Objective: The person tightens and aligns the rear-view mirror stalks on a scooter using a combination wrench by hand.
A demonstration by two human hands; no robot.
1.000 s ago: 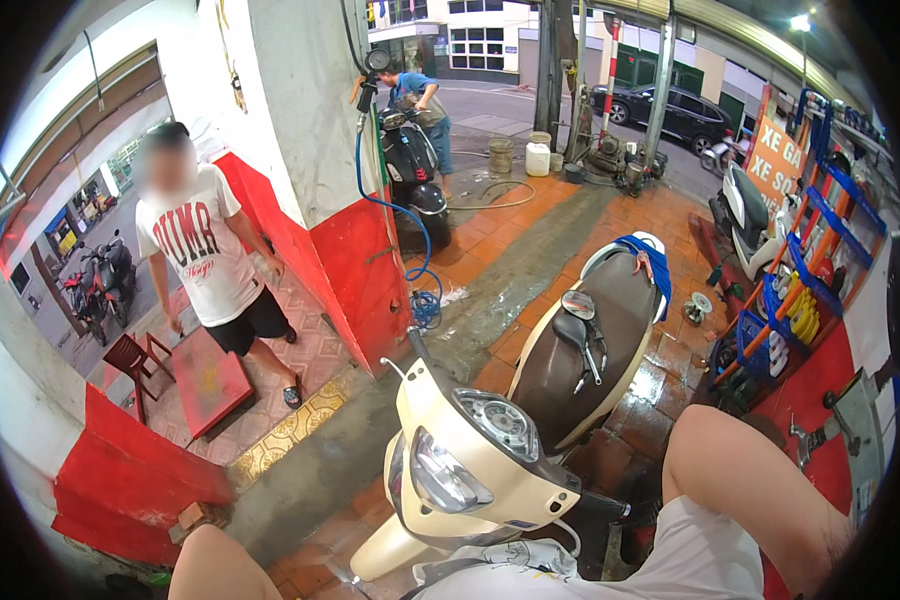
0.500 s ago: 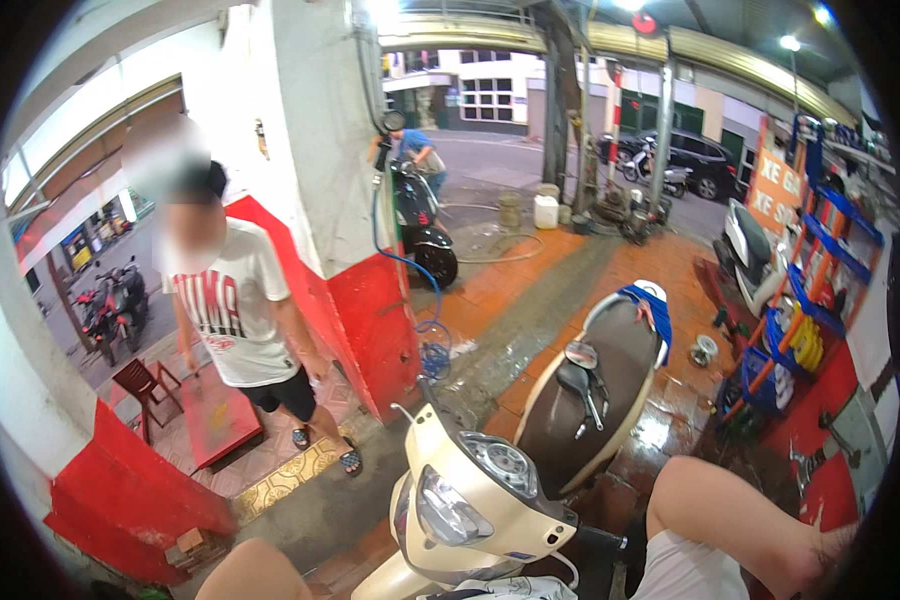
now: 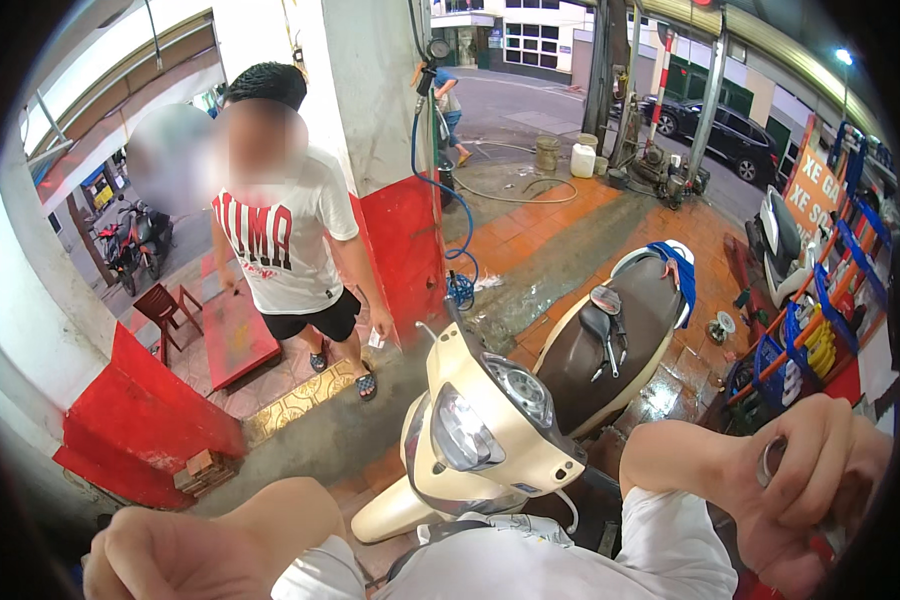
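My left hand is raised at the lower left, its fingers curled closed; whether anything is in them is hidden. My right hand is up at the lower right with fingers bent inward and a ring on one finger; the inside of its grip does not show. Neither hand touches the cream scooter standing in front of me. On its brown seat lie rear-view mirrors with metal stems. A blue cloth hangs over the tail of the seat.
A person in a white T-shirt stands left of the scooter, beside a low red platform and a small chair. An orange rack with blue trays is at right. A blue hose hangs by the pillar.
Both my hands have come up into view. The view has shifted, so the scooter sits further right. The person at left has moved nearer to the scooter.
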